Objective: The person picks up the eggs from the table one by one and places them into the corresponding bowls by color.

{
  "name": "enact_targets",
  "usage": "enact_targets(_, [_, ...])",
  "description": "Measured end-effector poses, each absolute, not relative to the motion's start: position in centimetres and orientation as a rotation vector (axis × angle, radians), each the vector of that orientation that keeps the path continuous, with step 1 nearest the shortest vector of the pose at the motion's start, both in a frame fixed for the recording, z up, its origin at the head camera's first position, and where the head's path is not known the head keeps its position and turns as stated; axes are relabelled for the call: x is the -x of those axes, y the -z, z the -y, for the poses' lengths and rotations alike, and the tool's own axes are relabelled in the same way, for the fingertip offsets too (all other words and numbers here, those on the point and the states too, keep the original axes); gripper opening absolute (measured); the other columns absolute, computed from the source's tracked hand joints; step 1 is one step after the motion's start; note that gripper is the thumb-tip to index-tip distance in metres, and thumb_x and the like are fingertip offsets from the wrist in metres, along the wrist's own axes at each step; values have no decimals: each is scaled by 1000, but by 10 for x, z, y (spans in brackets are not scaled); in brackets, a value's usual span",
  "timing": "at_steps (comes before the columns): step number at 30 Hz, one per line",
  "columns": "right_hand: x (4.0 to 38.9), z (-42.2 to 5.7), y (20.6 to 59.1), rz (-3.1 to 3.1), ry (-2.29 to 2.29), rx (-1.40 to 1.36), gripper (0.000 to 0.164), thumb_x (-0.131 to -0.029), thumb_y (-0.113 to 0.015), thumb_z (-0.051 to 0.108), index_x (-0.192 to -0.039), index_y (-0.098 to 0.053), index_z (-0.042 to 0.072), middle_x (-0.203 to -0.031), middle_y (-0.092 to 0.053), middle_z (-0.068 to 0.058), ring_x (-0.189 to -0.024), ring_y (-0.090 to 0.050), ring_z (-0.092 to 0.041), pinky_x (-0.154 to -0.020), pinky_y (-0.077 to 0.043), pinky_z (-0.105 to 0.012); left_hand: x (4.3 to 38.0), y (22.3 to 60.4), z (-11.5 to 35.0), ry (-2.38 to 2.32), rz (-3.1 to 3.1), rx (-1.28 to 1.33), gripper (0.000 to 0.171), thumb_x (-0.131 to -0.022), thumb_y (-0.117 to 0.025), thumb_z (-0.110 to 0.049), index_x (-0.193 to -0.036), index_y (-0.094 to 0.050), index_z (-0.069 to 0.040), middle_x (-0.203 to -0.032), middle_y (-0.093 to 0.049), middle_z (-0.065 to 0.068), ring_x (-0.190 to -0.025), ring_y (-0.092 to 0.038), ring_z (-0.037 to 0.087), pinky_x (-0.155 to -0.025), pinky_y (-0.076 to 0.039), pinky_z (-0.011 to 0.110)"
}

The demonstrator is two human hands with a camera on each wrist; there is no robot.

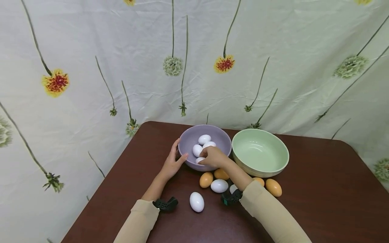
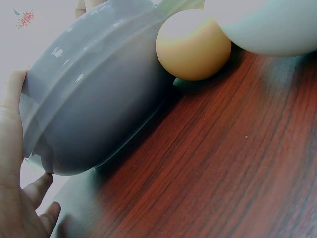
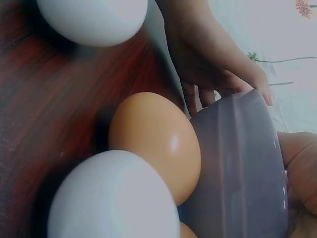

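Observation:
A purple bowl (image 1: 189, 138) stands toward the back of the table with several white eggs (image 1: 204, 139) inside. My left hand (image 1: 172, 165) grips its left side, thumb at the rim and the other fingers along the outer wall. In the left wrist view those fingers (image 2: 37, 191) reach round the bowl's lower wall. Over the near rim, my right hand (image 1: 216, 157) dips into the bowl, its fingertips pinching a white egg (image 1: 199, 160) by the near wall. Much of that egg is hidden by the hand; in the right wrist view the bowl wall hides the fingertips.
A light green bowl (image 1: 258, 152) stands close to the purple one's right side. Before the bowls lie orange-brown eggs (image 1: 206, 180) and white eggs (image 1: 219, 186), some partly behind the right forearm. One white egg (image 1: 197, 202) lies nearer, between the forearms. A flowered cloth (image 1: 146, 67) hangs behind the table.

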State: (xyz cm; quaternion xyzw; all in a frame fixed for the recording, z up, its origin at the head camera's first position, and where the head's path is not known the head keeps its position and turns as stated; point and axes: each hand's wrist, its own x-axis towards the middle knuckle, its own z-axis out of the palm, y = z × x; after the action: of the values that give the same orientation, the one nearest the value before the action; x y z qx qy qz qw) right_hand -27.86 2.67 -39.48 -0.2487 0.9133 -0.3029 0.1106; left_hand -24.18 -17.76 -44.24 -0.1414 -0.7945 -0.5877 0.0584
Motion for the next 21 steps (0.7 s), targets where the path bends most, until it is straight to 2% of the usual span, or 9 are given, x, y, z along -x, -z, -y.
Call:
enact_targets(4, [275, -27, 397, -2708, 963, 726, 26, -79, -80, 15, -99, -71, 0, -95, -70, -6, -94, -63, -22, -87, -49, -36, 241, 442, 179, 1775, 2405, 443, 73, -96, -57, -7, -153, -13, 4, -158, -13, 26, -137, -30, 47, -107, -30, 55])
enact_targets(12, [270, -30, 400, -2677, 1139, 732, 27, -84, -76, 12, -107, -70, -1, -106, -69, -10, -105, -63, -26, -92, -48, -40, 243, 443, 180, 1782, 2408, 459, 73, -96, -56, -6, -153, -12, 5, -157, -13, 27, -137, -30, 46, -108, -29, 55])
enact_targets(18, [268, -34, 402, -2644, 1259, 754, 28, -86, -73, 12, -110, -69, -2, -109, -69, -12, -108, -62, -28, -93, -49, -41, 256, 465, 184, 1800, 2379, 463, 74, -97, -57, -11, -155, -12, -4, -160, -12, 20, -139, -28, 43, -110, -26, 54])
enact_targets(21, [267, -37, 403, -2594, 1391, 788, 28, -88, -69, 10, -112, -69, -4, -110, -68, -14, -110, -61, -30, -94, -49, -42, 253, 460, 183, 1807, 2376, 464, 73, -97, -57, -11, -155, -13, -2, -159, -12, 22, -139, -28, 44, -109, -26, 55])
